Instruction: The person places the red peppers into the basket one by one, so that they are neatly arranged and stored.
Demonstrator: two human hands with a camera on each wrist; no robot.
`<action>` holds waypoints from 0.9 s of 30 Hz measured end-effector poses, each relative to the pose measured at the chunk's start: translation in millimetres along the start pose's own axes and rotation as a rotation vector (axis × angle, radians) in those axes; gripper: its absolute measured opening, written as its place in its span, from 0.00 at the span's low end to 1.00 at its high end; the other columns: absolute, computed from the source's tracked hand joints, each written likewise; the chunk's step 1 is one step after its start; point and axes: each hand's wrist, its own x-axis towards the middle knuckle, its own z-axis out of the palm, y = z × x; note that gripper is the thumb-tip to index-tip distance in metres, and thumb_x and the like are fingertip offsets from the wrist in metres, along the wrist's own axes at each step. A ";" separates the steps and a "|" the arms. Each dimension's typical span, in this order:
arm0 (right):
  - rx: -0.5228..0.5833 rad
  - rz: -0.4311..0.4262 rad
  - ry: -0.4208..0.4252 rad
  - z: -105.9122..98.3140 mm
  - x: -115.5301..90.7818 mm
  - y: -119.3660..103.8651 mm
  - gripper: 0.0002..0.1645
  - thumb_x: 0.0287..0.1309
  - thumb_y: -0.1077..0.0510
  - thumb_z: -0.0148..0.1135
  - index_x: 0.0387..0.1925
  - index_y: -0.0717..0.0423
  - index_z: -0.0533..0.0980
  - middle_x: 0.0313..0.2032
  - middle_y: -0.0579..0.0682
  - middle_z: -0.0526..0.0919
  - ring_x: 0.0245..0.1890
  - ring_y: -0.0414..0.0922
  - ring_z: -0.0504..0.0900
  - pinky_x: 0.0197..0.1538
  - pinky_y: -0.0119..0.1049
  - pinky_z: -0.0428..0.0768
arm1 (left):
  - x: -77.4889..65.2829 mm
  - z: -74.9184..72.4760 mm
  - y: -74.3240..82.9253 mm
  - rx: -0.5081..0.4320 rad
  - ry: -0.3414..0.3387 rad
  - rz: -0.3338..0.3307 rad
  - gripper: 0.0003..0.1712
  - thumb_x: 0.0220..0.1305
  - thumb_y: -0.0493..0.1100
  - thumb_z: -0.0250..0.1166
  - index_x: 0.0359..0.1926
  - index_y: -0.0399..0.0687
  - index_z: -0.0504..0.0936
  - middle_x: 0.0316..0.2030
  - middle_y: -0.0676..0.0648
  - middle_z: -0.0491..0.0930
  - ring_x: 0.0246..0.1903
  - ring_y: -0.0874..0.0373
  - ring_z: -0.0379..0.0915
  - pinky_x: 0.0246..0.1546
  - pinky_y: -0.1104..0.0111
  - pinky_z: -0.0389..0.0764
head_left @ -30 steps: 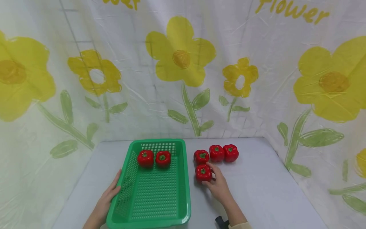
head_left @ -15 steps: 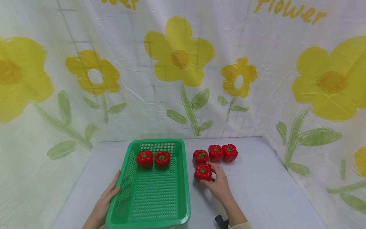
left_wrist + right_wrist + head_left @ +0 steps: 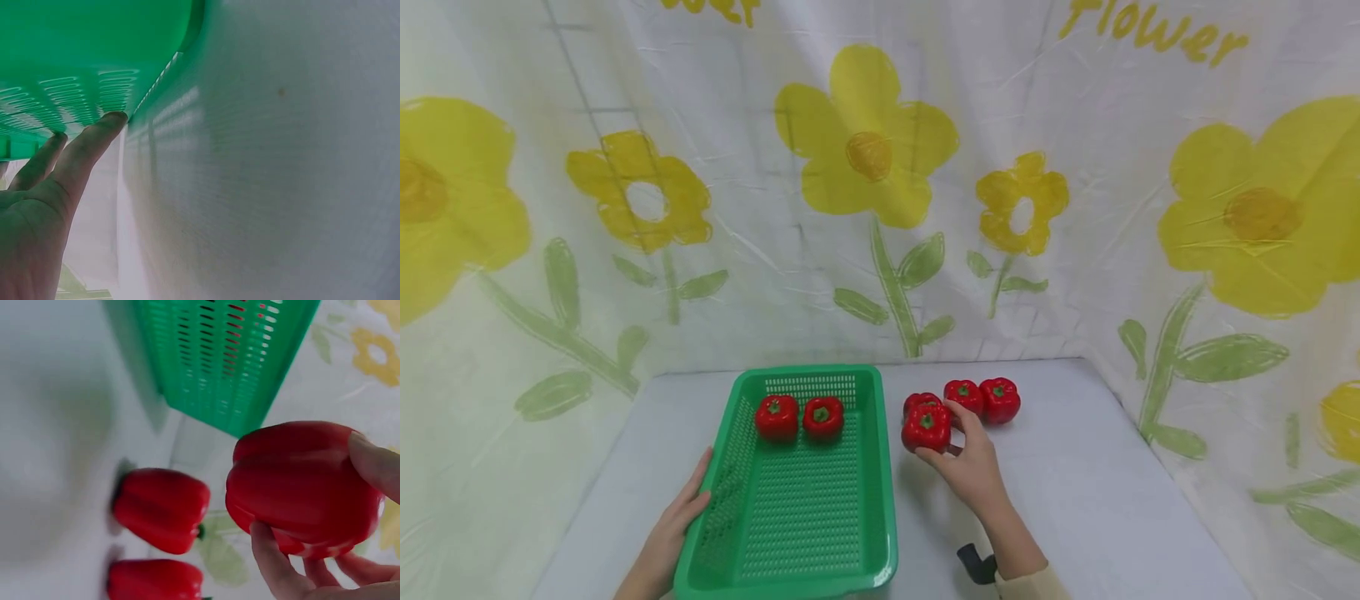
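Pepper — glossy red, green-stemmed — in grip of right hand, left hand straight-fingered against basket.

Six peppers — one basket — two hands.

White flower-print curtain behind a pale tabletop

The left hand points toward a green plastic basket, 2 fingers extended, the nearer fingertip touching the slotted wall near its lower edge. The basket spreads above the hand, its slots in rows just past the fingertips. Right of the hand stretches the greyish-white surface, bearing a small brown spot. Beyond the hand is a pale backdrop with green marks.
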 end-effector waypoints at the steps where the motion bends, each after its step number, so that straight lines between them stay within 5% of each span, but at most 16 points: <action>1: -0.003 -0.005 -0.001 0.6 1.4 -2.9 0.54 0.43 0.55 0.83 0.71 0.47 0.66 0.66 0.52 0.71 0.66 0.56 0.70 0.51 0.52 0.85 | 0.3 -0.2 0.4 0.007 0.003 -0.001 0.33 0.84 0.52 0.35 0.81 0.67 0.35 0.80 0.54 0.24 0.61 0.96 0.43 0.58 0.87 0.58; 14: 0.035 -0.078 -0.041 8.4 15.5 -35.7 0.51 0.41 0.56 0.84 0.67 0.47 0.68 0.61 0.49 0.73 0.63 0.53 0.72 0.49 0.51 0.86 | 1.4 1.1 -1.7 0.013 0.010 0.019 0.33 0.84 0.51 0.35 0.81 0.64 0.35 0.80 0.50 0.24 0.63 0.96 0.43 0.58 0.88 0.57; 27: 0.176 -0.027 -0.128 38.8 27.3 -63.1 0.49 0.45 0.55 0.82 0.67 0.48 0.67 0.61 0.47 0.73 0.62 0.52 0.73 0.51 0.46 0.85 | 1.6 0.5 -2.6 0.029 0.023 0.033 0.32 0.84 0.50 0.35 0.82 0.64 0.36 0.81 0.49 0.25 0.63 0.94 0.43 0.58 0.87 0.58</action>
